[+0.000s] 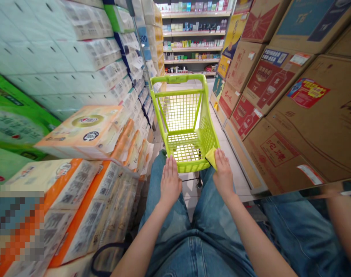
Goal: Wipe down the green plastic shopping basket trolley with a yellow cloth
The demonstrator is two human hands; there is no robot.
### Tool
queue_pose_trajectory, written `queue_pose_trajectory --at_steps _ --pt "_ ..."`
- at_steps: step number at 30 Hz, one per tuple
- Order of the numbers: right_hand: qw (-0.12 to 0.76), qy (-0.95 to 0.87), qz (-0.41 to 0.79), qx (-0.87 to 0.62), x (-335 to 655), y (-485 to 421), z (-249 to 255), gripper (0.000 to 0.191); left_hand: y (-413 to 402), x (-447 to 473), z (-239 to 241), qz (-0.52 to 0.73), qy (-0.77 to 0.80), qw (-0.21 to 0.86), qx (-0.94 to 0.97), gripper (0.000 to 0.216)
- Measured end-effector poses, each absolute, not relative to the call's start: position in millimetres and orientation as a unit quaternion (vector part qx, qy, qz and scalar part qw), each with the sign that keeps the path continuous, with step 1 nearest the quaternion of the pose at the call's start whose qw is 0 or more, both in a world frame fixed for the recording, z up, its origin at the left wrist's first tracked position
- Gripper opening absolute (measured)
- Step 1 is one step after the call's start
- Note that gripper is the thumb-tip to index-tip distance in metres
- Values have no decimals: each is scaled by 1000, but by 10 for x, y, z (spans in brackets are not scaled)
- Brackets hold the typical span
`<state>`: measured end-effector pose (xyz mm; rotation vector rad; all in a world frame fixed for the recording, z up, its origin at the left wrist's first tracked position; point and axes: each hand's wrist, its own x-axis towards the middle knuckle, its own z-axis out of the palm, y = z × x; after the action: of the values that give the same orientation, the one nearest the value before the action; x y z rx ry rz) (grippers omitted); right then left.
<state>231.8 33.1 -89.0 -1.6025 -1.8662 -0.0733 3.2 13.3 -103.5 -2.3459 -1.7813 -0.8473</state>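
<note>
A lime-green plastic shopping cart (202, 166) with a mesh basket stands in the aisle between my knees, its handle at the far end. No goods show inside the basket. My left hand (171, 181) rests at its near left corner, fingers together over the edge and the fingertips partly hidden. At the near right corner, my right hand (223, 173) is closed on a yellow cloth (211, 157) and presses it to the rim. Part of the cloth sticks out past the fingers on the basket side.
Packs of tissue paper (83, 125) are stacked high along the left, close to my left arm. Cardboard cartons (305, 111) line the right side. Shelves of small goods (195, 32) cross the aisle's far end. A reflective surface (305, 227) at lower right mirrors my jeans and arm.
</note>
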Motion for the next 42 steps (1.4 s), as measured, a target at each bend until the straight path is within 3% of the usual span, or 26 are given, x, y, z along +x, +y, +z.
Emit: queue_pose_trajectory --at_steps 10,17,25,37,42 --pt "313 -781 14 -541 1138 192 -778 72 126 -7 -1049 -286 -578 27 -764 88" --pt "291 -812 2 -506 1652 205 -836 80 119 19 -1014 -269 -582 40 -766 94" --pt "303 -751 -48 -585 2511 345 -892 89 121 50 -1010 -273 -582 35 -765 97" --pt "322 -777 3 -541 1241 184 -845 74 135 9 -1068 -298 -572 33 -764 91" --pt "302 -806 2 -509 1251 193 -830 71 129 -4 -1073 -298 -574 30 -763 91"
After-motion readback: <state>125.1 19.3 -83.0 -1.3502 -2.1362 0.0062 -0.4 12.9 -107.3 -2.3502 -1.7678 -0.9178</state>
